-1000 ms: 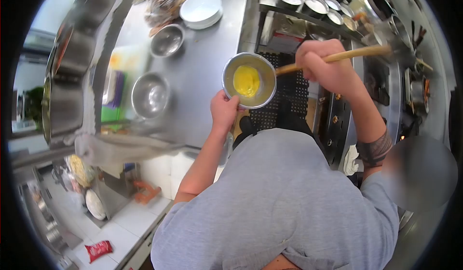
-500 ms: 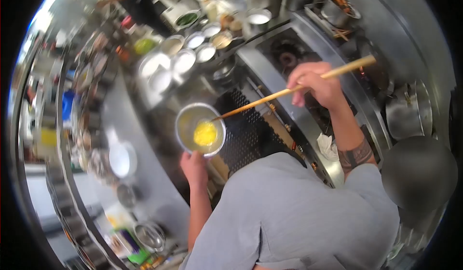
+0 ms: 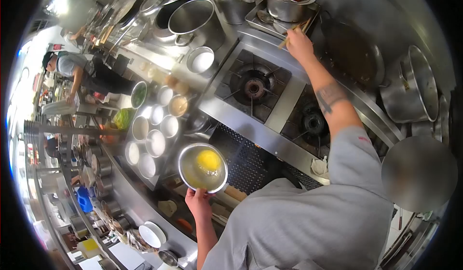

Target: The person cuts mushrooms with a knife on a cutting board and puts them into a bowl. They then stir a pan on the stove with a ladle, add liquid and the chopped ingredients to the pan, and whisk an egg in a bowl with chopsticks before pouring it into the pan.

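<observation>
My left hand (image 3: 198, 203) grips the rim of a round metal bowl (image 3: 184, 176), which is tilted and holds beaten yellow egg (image 3: 208, 161). At the upper right my right hand (image 3: 300, 44) is stretched over the edge of a metal tray (image 3: 250, 20) behind the stove. Its fingers are closed round wooden chopsticks (image 3: 283, 44), partly hidden by the hand. A metal pot (image 3: 288, 10) with long orange-brown pieces in it stands on that tray, just beyond my right hand.
A gas burner (image 3: 254, 89) and a second burner (image 3: 313, 121) lie below my right arm. A dark wok (image 3: 349, 53) sits to the right. Several containers of seasoning (image 3: 156, 142) stand left of the stove. Another person (image 3: 72, 72) stands at the far left.
My right hand has moved up and away from the bowl, taking the chopsticks to the tray. The bowl stays in my left hand. The camera view has swung toward the stove.
</observation>
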`<state>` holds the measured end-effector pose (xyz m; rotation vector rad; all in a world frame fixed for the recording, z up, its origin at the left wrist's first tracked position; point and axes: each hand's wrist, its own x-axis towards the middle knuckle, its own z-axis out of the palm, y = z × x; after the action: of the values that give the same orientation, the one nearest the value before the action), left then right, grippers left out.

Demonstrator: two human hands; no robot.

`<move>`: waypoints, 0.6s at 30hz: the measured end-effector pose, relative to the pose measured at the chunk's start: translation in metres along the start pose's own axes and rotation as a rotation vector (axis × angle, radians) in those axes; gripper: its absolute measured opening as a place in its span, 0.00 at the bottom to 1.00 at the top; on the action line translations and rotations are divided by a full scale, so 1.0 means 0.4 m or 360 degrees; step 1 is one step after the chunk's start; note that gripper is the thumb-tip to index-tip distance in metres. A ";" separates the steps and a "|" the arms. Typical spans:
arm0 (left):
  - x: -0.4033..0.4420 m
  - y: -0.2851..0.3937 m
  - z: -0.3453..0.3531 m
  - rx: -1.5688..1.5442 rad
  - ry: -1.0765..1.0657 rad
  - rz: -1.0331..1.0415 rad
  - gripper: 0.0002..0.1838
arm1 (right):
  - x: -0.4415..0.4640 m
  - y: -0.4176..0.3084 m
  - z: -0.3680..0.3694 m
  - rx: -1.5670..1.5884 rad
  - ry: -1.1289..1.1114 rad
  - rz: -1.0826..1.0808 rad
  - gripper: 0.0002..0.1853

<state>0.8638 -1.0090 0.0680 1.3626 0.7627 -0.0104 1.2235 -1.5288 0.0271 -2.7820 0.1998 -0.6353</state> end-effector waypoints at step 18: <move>-0.351 -0.244 0.028 0.0272 -0.0520 0.0096 0.09 | -1.278 0.167 -0.570 0.0372 -0.0825 0.0822 0.21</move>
<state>0.7201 -1.1012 0.0528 1.4988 0.4533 -0.2498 0.6611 -1.5473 -0.0026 -2.4138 0.6501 0.1765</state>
